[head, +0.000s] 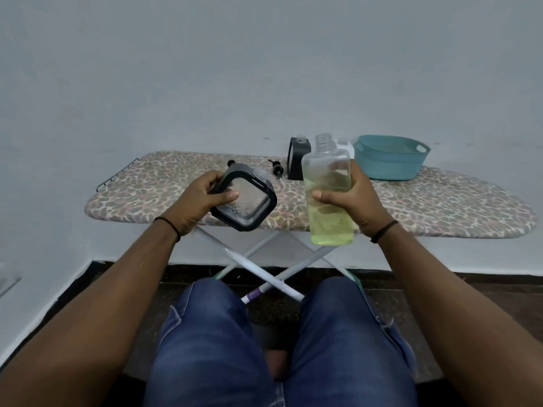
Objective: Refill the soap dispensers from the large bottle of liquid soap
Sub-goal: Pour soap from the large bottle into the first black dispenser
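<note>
My left hand [197,201] grips a clear soap dispenser with a black frame [245,199], tilted, its open neck pointing up and to the right. My right hand [354,198] holds the large clear bottle [327,195] upright and uncapped, about half full of yellow-green soap. Both are held above the near edge of the ironing board [164,183]. A second black-framed dispenser [297,160] stands uncapped on the board behind the bottle. Two black pump heads lie on the board, one [277,168] between the dispensers and one [231,163] behind the held dispenser.
A teal plastic basket [390,158] sits at the back right of the board. A white object [346,146] shows partly behind the bottle. The board's crossed white legs [264,271] stand in front of my knees. A pale wall runs behind.
</note>
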The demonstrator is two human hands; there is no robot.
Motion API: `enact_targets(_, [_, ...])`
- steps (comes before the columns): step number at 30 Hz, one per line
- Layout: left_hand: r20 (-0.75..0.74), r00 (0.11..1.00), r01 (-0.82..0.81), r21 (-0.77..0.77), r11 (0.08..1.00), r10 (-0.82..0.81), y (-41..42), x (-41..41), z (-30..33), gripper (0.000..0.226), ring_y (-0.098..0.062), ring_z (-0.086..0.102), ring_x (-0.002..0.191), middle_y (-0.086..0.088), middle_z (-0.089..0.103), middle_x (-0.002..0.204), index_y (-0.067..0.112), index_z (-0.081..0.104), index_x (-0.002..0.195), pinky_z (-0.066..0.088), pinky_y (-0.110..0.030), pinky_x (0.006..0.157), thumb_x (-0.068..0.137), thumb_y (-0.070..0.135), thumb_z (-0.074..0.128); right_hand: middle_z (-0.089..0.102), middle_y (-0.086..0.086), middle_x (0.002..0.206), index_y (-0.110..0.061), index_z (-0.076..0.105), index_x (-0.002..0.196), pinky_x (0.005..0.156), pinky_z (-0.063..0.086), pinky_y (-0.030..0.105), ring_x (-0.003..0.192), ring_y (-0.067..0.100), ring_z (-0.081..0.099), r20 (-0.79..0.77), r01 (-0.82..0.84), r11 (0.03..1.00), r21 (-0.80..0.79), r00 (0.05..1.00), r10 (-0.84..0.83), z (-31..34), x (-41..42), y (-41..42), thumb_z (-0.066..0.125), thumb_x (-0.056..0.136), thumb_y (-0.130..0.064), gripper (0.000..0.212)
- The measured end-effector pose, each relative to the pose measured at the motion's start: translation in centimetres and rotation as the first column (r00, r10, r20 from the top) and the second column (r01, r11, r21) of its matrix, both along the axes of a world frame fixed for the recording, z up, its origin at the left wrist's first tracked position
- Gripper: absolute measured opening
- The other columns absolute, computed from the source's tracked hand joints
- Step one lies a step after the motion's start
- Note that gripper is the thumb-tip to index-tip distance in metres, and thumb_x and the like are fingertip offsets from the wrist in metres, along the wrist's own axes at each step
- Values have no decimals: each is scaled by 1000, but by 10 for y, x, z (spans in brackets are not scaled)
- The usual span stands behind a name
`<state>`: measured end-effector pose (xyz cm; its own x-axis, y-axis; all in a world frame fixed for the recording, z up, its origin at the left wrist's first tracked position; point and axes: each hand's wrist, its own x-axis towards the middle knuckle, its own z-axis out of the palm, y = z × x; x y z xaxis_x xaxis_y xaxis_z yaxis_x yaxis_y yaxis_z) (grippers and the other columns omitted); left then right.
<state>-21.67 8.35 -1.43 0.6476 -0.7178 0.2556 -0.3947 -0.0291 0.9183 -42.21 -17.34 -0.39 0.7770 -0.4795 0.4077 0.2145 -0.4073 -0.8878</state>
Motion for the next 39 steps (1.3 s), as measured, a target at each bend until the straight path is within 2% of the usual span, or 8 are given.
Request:
enact_targets(3, [3, 1000, 11, 13, 1000, -11, 14, -19, -14, 19, -34, 65, 106, -28, 61, 111, 12, 61, 107, 51, -48, 98, 91, 13, 71, 67, 4, 118, -20, 56, 117, 92, 55, 52, 107, 22, 67, -55, -6, 999, -34, 998, 4, -15, -27, 7, 91, 55, -35, 72])
enact_targets(6, [-5, 1000, 3, 13, 1000, -3, 24, -31, -30, 16, -29, 63, 99, -29, 60, 107, 9, 59, 104, 51, -41, 88, 92, 12, 69, 69, -1, 116, -24, 56, 120, 91, 57, 48, 105, 18, 68, -114, -41, 997, -66, 993, 33, -29, -47, 12, 92, 55, -35, 75])
enact_targets(16, [-32, 996, 81, 54, 995, -80, 29, -38, -62, 43, -10, 63, 92, -6, 63, 102, 2, 59, 114, 52, -23, 83, 83, 28, 71, 65, -6, 122, -30, 54, 124, 96, 51, 53, 110, 17, 64, -328, -139, 966, -219, 943, 62, -54, -50, 23, 94, 58, -37, 78])
enact_targets(19, [-14, 996, 92, 86, 992, -91, 27, -38, -67, 38, -3, 64, 86, 5, 65, 95, 9, 60, 110, 51, -18, 78, 80, 30, 72, 64, -3, 122, -29, 51, 126, 96, 51, 51, 111, 20, 63, -369, -160, 959, -234, 927, 65, -59, -48, 25, 93, 55, -42, 84])
enact_targets(23, [6, 996, 89, 81, 993, -90, 24, -40, -68, 30, -2, 64, 89, 11, 66, 94, 22, 61, 107, 51, -18, 82, 81, 30, 72, 61, -10, 124, -31, 47, 131, 93, 49, 28, 110, 12, 60, -427, -169, 927, -336, 904, 10, -63, -46, 28, 94, 56, -46, 90])
enact_targets(28, [11, 994, 104, 64, 993, -105, 24, -44, -65, 30, 0, 64, 88, 18, 68, 91, 20, 61, 109, 50, -16, 81, 83, 27, 72, 53, -30, 119, -31, 44, 131, 79, 42, 1, 102, -19, 53, -457, -194, 911, -363, 889, 7, -61, -48, 33, 94, 57, -45, 90])
enact_targets(34, [19, 995, 101, 33, 994, -102, 23, -45, -64, 37, -4, 63, 90, 2, 64, 99, 8, 60, 115, 50, -17, 82, 84, 24, 71, 59, -11, 126, -28, 45, 134, 88, 49, 24, 107, 11, 60, -468, -195, 899, -393, 884, -13, -57, -49, 29, 93, 58, -44, 91])
enact_targets(39, [35, 993, 113, 44, 993, -115, 23, -44, -64, 38, -5, 64, 92, -1, 64, 102, 8, 59, 120, 52, -18, 84, 86, 20, 71, 58, -11, 126, -30, 43, 137, 79, 43, 14, 105, 10, 59, -492, -195, 894, -403, 870, -32, -56, -48, 27, 93, 58, -47, 95])
